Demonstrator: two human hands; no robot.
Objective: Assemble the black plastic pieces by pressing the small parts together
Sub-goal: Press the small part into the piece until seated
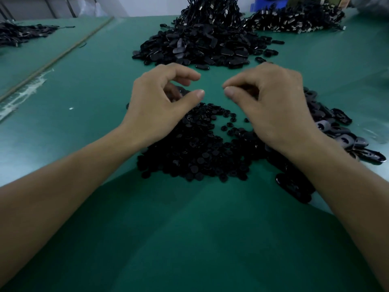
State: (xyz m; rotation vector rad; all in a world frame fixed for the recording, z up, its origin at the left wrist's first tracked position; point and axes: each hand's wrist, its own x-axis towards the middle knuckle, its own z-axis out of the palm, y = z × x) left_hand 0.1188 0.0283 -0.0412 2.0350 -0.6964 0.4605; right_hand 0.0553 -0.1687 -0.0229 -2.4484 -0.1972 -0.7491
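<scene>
My left hand (162, 102) hovers over the far left of a heap of small round black pieces (195, 148). Its fingers are curled, and a black piece (180, 91) shows inside them, behind the thumb. My right hand (271, 104) is level with it, a short gap away. Its thumb and forefinger tips meet, and something dark (247, 89) sits between the thumb and the curled fingers, blurred. Larger black oval shells (336, 131) lie in a heap under and to the right of my right wrist.
A big pile of black oval parts (197, 45) rises just beyond my hands on the green table (189, 228). More black piles lie at the back right (294, 20) and far left (23, 34). A thin rod (56, 57) runs diagonally on the left.
</scene>
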